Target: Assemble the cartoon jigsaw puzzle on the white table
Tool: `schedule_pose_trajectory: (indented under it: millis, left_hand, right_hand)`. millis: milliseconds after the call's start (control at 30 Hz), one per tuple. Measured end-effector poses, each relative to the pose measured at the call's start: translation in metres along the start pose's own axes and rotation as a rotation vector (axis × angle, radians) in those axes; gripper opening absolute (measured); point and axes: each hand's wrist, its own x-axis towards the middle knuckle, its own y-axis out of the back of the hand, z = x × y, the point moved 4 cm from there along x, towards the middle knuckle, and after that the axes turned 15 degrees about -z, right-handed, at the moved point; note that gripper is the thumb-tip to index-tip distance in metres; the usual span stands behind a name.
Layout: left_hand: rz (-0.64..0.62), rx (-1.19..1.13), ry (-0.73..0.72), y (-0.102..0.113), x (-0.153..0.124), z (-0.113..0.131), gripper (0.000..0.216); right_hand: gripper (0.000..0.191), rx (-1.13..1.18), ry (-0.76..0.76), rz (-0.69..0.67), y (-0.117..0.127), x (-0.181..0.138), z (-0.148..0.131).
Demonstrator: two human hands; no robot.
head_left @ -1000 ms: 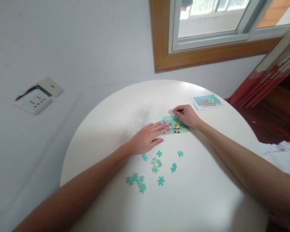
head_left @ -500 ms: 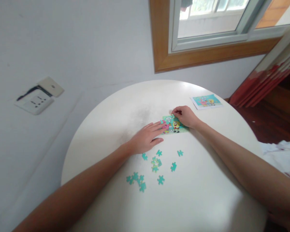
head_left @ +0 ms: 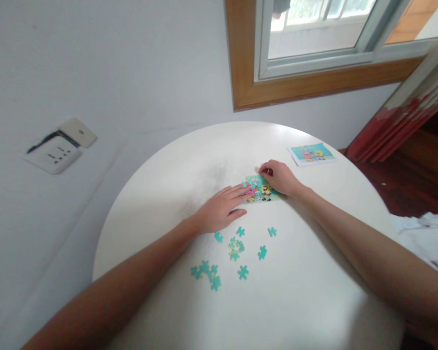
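Note:
Flat on the left part of the partly joined cartoon jigsaw puzzle (head_left: 257,192) lies my left hand (head_left: 224,206), fingers stretched out over the pink figure. My right hand (head_left: 279,176) is at the puzzle's upper edge with thumb and forefinger pinched together. Whatever is between those fingertips is too small to make out. The palm covers the puzzle's upper right part, beside the yellow figure. Several loose teal puzzle pieces (head_left: 243,272) lie nearer to me, some bunched in a cluster (head_left: 214,282). A few yellow-green pieces (head_left: 234,254) sit together below my left hand.
A picture card (head_left: 312,154) with the same cartoon figures rests at the back right of the round white table (head_left: 160,194). Behind the table are a wall with a socket (head_left: 56,154) and a wood-framed window (head_left: 277,90). A red and white curtain (head_left: 372,133) hangs at right.
My right hand has shifted very slightly at the puzzle's upper edge, its fingers still pinched. My left hand and the loose pieces stay where they were.

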Motion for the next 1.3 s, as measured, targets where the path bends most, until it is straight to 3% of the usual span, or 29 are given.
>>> schedule_pose_trajectory:
  millis: [133,333,500,667,767,867,1033,1133,1300]
  left_hand:
    - [0.0,0.004,0.001,0.0,0.0,0.0,0.05]
    - [-0.008,0.013,0.005,0.0,0.0,0.001,0.05]
    - [-0.005,0.003,0.007,0.002,-0.001,0.003,0.051]
    - [0.101,-0.082,-0.062,0.008,-0.003,0.005,0.047]
    - [0.223,-0.156,-0.035,0.011,-0.003,-0.002,0.045]
    - [0.347,-0.202,0.028,0.013,-0.004,-0.012,0.041]
    - [0.456,-0.248,0.105,0.015,-0.004,-0.019,0.035]
    - [0.463,-0.254,0.106,0.016,-0.005,-0.018,0.035]
    - [0.458,-0.259,0.088,0.017,-0.005,-0.016,0.031]
  right_hand:
    - [0.014,0.083,0.022,0.025,0.004,-0.002,0.002]
    - [0.011,0.047,-0.002,-0.041,0.004,-0.003,-0.001]
    - [0.013,0.133,-0.019,0.056,0.007,-0.005,0.001]
    - [0.013,0.134,-0.036,0.133,0.016,-0.011,-0.004]
    - [0.012,0.112,0.031,0.156,0.024,-0.021,-0.027]
    - [0.012,0.12,0.195,0.023,0.023,-0.036,-0.066]
    - [0.02,0.117,0.526,-0.397,-0.005,-0.066,-0.132]
    - [0.02,0.112,0.587,-0.513,-0.023,-0.076,-0.149]
    - [0.007,0.058,0.608,-0.587,-0.045,-0.079,-0.152]
